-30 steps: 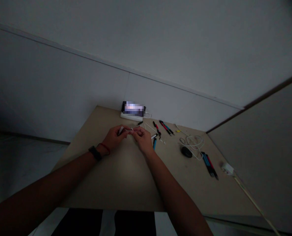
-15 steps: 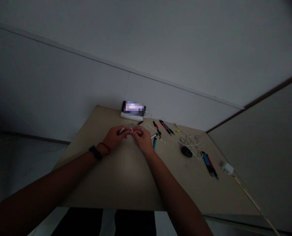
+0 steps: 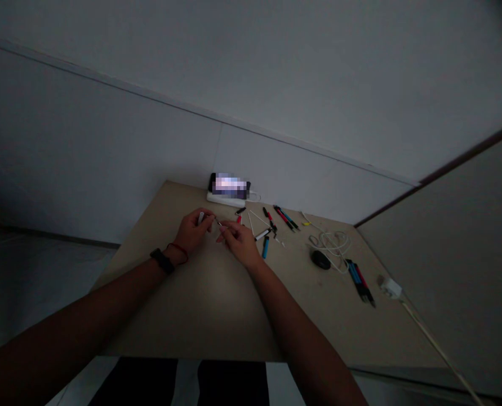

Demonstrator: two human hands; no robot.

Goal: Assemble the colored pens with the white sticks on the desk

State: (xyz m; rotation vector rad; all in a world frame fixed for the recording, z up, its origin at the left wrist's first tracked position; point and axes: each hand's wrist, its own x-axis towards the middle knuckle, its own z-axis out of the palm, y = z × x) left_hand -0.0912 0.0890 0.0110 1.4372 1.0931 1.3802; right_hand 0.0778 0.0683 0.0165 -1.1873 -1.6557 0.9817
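Observation:
My left hand (image 3: pixel 192 228) is closed around a white pen barrel (image 3: pixel 200 217), whose end sticks up beside the thumb. Close to it, the fingers of my right hand (image 3: pixel 237 241) are pinched together. A thin, small pen part (image 3: pixel 218 223) spans the gap between both sets of fingertips; its exact kind is too small to make out. Just right of my right hand lie a white-and-black pen piece (image 3: pixel 262 234) and a blue pen barrel (image 3: pixel 266 247). Thin white refills (image 3: pixel 251 223) and a red part (image 3: pixel 239 219) rest behind the fingers.
At the table's back edge a phone (image 3: pixel 229 186) leans on a white box (image 3: pixel 226 200). Assembled pens (image 3: pixel 287 217) lie near the wall. Farther right are a black mouse (image 3: pixel 320 260), a coiled white cable (image 3: pixel 333 243), more pens (image 3: pixel 359 282) and a white plug (image 3: pixel 390 287).
My hands have drawn slightly apart, the left moving a little left and up. The thin part between them now shows more, and the red part behind my right hand has come into sight.

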